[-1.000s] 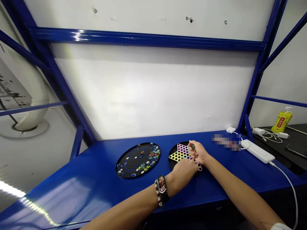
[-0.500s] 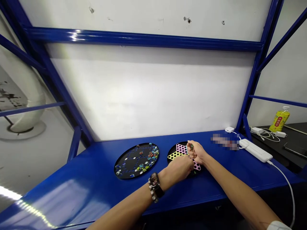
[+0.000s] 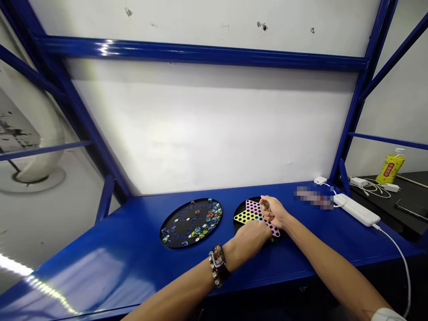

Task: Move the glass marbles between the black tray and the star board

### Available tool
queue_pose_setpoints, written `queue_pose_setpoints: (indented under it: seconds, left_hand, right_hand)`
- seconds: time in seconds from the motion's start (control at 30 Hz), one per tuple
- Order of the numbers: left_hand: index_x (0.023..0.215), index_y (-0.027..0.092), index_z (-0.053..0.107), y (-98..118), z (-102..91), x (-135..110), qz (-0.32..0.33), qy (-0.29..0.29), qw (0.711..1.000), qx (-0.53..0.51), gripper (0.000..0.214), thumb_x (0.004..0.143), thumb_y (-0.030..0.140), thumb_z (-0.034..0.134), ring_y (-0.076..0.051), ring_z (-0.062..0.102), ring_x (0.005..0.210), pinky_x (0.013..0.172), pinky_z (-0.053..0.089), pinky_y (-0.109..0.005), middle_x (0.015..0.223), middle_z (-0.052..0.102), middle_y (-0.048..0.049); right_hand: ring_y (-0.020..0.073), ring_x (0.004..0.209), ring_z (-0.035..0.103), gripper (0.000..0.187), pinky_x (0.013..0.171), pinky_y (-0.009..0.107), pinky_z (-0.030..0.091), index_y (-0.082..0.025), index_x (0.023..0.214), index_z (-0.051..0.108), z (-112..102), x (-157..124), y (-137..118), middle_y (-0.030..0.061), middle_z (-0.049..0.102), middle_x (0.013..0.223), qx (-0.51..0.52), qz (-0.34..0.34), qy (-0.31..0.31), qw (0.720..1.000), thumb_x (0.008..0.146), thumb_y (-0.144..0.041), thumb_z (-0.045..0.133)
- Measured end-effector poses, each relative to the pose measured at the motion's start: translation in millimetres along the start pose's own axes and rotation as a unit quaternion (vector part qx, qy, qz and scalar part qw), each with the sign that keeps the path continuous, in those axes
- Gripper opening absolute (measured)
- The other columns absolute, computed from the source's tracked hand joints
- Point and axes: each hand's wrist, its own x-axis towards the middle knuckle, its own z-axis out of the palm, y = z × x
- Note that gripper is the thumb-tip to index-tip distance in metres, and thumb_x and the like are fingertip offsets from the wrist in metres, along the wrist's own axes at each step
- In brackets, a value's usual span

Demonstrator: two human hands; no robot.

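A round black Chinese checkers board (image 3: 241,226) with a star of pink, yellow and blue dotted points lies under both my hands. My left hand (image 3: 253,237), with a watch and a beaded bracelet on its wrist, is curled closed over the board's front part. Its fingertips face away, so what they hold is hidden. Just behind it, above the right side of the star, my right hand (image 3: 274,213) is closed with the palm partly turned up. A greenish glass marble (image 3: 266,204) shows between its curled fingers; whether more lie inside cannot be seen.
To the left stands a round black tray (image 3: 177,225) with many coloured glass marbles, thickest along its right side. A white power strip (image 3: 356,209) with a cable lies at right. Blue frame posts (image 3: 347,120) border the blue table (image 3: 133,240); a yellow bottle (image 3: 390,167) stands beyond.
My left hand has shifted very slightly right and down over the board. My right hand stays nearly in place, still closed around the marble.
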Motion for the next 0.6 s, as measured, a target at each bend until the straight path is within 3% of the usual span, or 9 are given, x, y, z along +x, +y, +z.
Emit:
queue_pose_setpoints:
  seconds: [0.1,0.2,0.3,0.43,0.6]
  left_hand:
    - [0.085,0.018,0.073,-16,-12.3,-10,0.000,0.013,0.996,-0.093,0.018,0.088,0.011,0.057,-0.017,0.068,0.076,0.069,0.050,-0.025,0.082,0.075,-0.0049]
    - [0.099,0.021,0.074,-32,-21.5,-10,-0.006,0.121,0.975,-0.188,0.020,0.091,0.015,0.056,-0.015,0.068,0.081,0.075,0.049,-0.023,0.094,0.075,-0.0040]
    - [0.103,0.021,0.073,-36,-25.3,1,-0.035,0.202,0.960,-0.191,0.022,0.093,0.016,0.054,-0.014,0.067,0.080,0.075,0.049,-0.023,0.097,0.074,-0.0047]
    - [0.100,0.022,0.072,-31,-25.1,22,-0.087,0.191,0.969,-0.129,0.016,0.090,0.019,0.059,-0.016,0.066,0.083,0.073,0.049,-0.025,0.095,0.074,-0.0034]
    - [0.089,0.023,0.073,-32,-22.6,27,-0.089,0.184,0.973,-0.109,0.012,0.090,0.022,0.061,-0.018,0.063,0.089,0.075,0.048,-0.026,0.089,0.072,-0.0015]
  right_hand:
    - [0.0013,0.033,0.022,0.026,0.034,0.017,0.009,-0.018,0.074,0.054,0,0,-1,-0.0074,0.050,0.052,0.000,0.013,-0.007,1.000,0.082,-0.040,0.064]
    - [0.0014,0.032,0.020,0.031,0.034,0.017,0.009,-0.017,0.074,0.054,-1,0,-2,-0.0066,0.050,0.052,0.004,0.046,-0.046,0.998,0.087,-0.044,0.059]
    - [0.0022,0.032,0.019,0.041,0.033,0.016,0.010,-0.019,0.067,0.049,0,-3,-4,-0.0080,0.043,0.046,0.014,0.098,-0.087,0.991,0.091,-0.052,0.054]
    - [0.0036,0.031,0.017,0.050,0.032,0.016,0.009,-0.021,0.061,0.040,2,-6,-9,-0.0097,0.030,0.039,0.060,0.146,-0.055,0.986,0.094,-0.058,0.044]
    - [0.0027,0.031,0.014,0.042,0.032,0.014,0.007,-0.020,0.062,0.039,4,-5,-9,-0.0105,0.028,0.039,0.077,0.128,-0.028,0.988,0.097,-0.042,0.046]
